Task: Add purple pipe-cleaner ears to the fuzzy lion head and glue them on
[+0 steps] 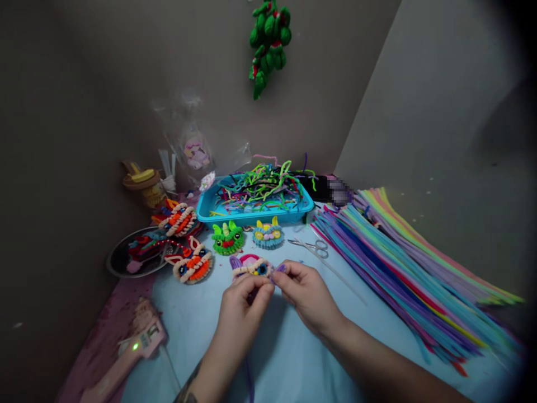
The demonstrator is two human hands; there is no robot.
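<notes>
Both hands meet near the middle of the blue cloth. My left hand (pixel 247 302) is closed in a pinch at the lower edge of a purple, cream and pink pipe-cleaner face (pixel 250 264) with a blue eye. Between the thumb and fingers of my right hand (pixel 304 291) is a small piece of purple pipe cleaner (pixel 278 270), beside the face's right end. A purple strand (pixel 250 372) hangs below my left wrist. Just beyond the hands lie a green face (pixel 227 238) and a light blue face (pixel 267 234).
Scissors (pixel 312 246) lie right of the faces. A blue tray (pixel 255 217) of pipe-cleaner scraps stands behind. Long pipe cleaners (pixel 403 274) spread across the right. At left are orange faces (pixel 193 266), a round dish (pixel 121 271) and a pink glue gun (pixel 134 355) with a green light.
</notes>
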